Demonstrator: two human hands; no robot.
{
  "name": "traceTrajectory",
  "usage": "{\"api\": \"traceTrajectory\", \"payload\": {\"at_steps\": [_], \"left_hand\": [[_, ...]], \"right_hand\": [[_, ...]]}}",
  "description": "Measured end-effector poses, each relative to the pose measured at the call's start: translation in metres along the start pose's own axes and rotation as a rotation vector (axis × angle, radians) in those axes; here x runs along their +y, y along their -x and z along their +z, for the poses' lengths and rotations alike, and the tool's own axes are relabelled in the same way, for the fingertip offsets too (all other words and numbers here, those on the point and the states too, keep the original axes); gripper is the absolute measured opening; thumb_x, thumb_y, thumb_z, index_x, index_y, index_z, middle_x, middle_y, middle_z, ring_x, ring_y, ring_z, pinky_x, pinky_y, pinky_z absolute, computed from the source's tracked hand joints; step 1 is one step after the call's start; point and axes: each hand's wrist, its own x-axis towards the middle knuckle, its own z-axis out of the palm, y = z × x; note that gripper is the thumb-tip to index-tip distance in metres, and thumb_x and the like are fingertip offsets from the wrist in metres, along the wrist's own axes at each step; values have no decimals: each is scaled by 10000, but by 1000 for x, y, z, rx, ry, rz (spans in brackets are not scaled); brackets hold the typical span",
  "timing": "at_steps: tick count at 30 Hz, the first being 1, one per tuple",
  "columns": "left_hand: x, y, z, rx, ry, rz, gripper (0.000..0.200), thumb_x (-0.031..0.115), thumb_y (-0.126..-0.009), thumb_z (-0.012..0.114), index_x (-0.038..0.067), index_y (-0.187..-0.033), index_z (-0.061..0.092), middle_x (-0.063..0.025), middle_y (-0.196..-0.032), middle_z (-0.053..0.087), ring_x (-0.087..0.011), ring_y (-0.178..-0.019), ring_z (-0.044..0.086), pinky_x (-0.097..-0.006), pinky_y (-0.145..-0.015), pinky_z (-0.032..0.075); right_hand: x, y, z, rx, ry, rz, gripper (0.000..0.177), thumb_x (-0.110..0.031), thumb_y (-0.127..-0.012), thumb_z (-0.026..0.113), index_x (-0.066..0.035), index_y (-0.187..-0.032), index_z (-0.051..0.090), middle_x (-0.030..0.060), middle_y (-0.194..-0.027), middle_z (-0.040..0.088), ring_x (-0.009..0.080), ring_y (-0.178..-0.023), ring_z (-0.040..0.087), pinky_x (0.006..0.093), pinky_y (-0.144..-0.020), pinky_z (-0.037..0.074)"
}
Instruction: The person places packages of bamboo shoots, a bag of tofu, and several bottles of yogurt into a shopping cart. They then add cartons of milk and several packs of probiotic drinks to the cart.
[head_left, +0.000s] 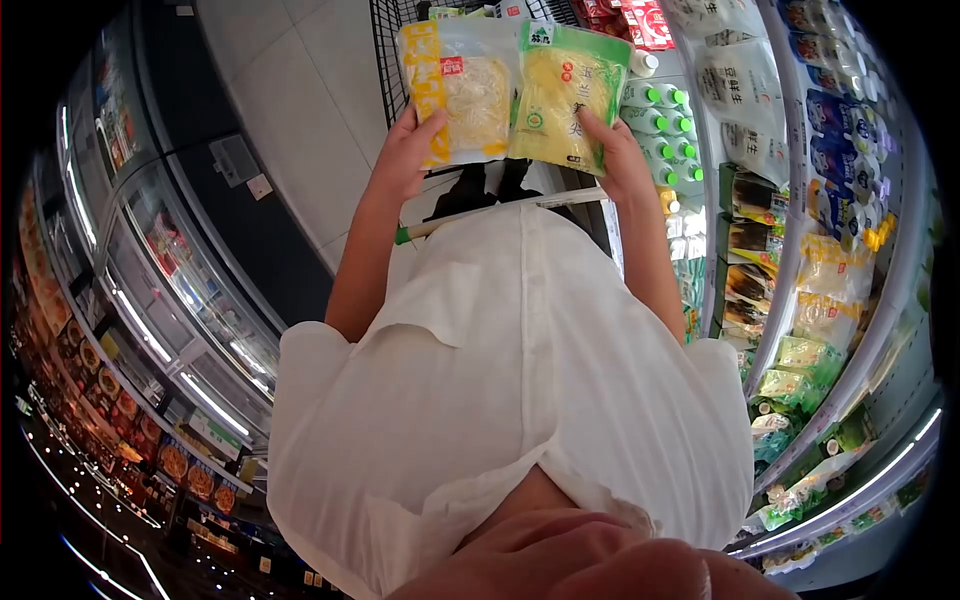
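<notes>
My left hand [405, 152] grips the lower left edge of a white and yellow plastic food packet [477, 100], thumb on its front. Pale strands show through its clear window. A green-edged food packet [568, 85] with yellow strands inside is held by my right hand [622, 158] at its lower right edge, thumb pressed on the front. Both packets are upright side by side, their inner edges meeting or nearly so. They are above the black wire shopping cart [386, 45], whose handle [425, 229] crosses in front of my white shirt. Fingers behind the packets are hidden.
On the right, curved shelves carry bottles with green caps [655, 122], white bags [740, 85] and yellow packets [832, 268]. Red packets [640, 22] are at the far end. Glass-fronted freezers [165, 265] line the left, beyond a grey tiled floor [290, 95].
</notes>
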Motion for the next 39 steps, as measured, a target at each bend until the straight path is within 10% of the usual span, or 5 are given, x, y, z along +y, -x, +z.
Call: {"api": "traceTrajectory", "payload": {"at_steps": [24, 33, 39], "left_hand": [[1, 24, -1, -129, 57, 145, 382, 75, -1100, 660, 12, -1474, 607, -76, -1396, 723, -170, -1239, 718, -350, -1083, 572], [-37, 11, -50, 269, -59, 21, 378, 92, -1106, 650, -38, -1453, 575, -140, -1384, 713, -250, -1232, 738, -387, -1013, 644], [-61, -4, -77, 252, -146, -51, 409, 26, -1068, 613, -50, -1468, 565, -172, -1449, 682, -279, -1277, 722, -405, -1077, 619]], "right_hand": [[5, 8, -24, -121, -83, -25, 348, -238, -1120, 712, -47, -1408, 673, 62, -1329, 761, 178, -1169, 759, 375, -988, 635], [22, -21, -60, 10, 42, 109, 434, -79, -1032, 779, -1, -1434, 635, 119, -1353, 748, 237, -1203, 759, 392, -1034, 623], [37, -54, -58, 86, 238, 316, 396, -219, -1081, 736, -92, -1442, 637, 63, -1334, 744, 198, -1165, 744, 377, -944, 615]]}}
